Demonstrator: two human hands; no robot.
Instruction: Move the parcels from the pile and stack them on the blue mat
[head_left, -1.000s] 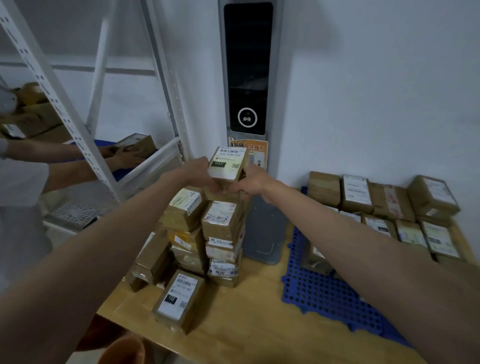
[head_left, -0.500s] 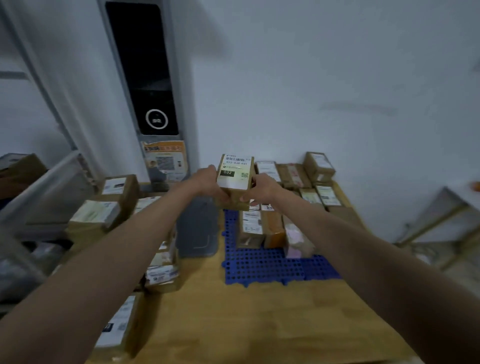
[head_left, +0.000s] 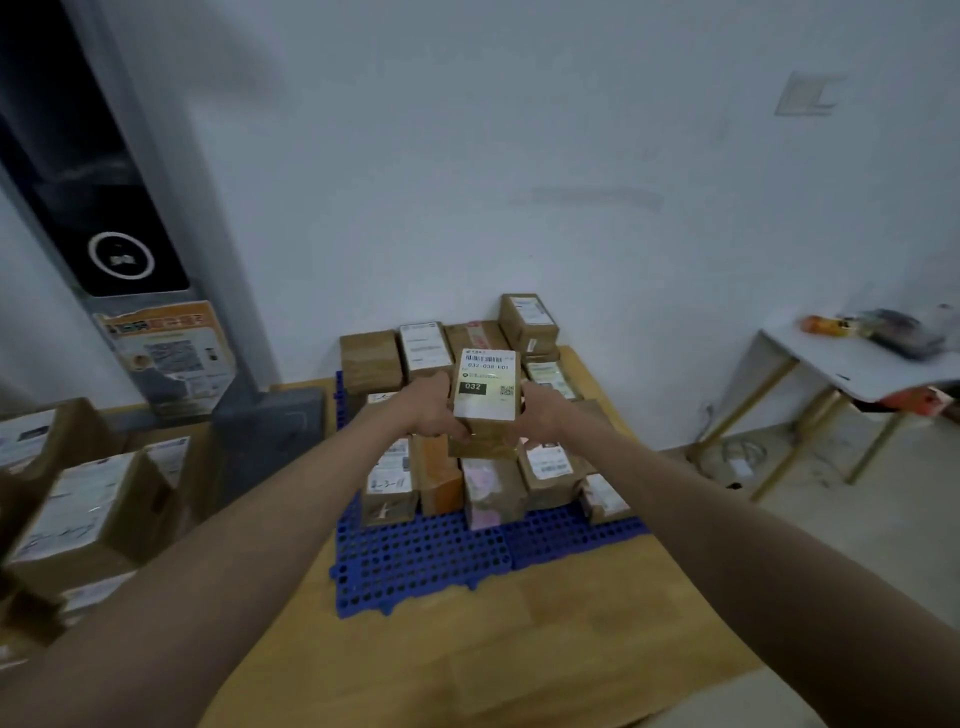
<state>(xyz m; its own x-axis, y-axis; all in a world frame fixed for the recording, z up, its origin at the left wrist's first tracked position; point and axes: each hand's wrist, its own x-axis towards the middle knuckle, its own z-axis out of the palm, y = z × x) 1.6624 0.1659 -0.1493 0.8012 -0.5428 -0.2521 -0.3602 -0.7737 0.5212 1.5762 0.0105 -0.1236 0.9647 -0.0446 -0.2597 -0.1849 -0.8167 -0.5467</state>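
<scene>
At far left, the pile (head_left: 78, 509) of brown cardboard parcels sits on the wooden tabletop (head_left: 545, 649). In the middle, the left hand (head_left: 434, 410) and right hand (head_left: 537, 415) clamp one small parcel (head_left: 485, 400) between them, fingers curled round its sides, label up. It hangs above the parcels already stacked on the blue mat (head_left: 415, 556). The box looks stiff, light and square-edged; its taped faces may be slick, so opposite side walls, low down, seem the surest hold.

Pale wall (head_left: 519, 156) behind, wooden surface (head_left: 545, 649) below, a white side table (head_left: 852, 364) on gold legs right, dark kiosk (head_left: 93, 171) left.
</scene>
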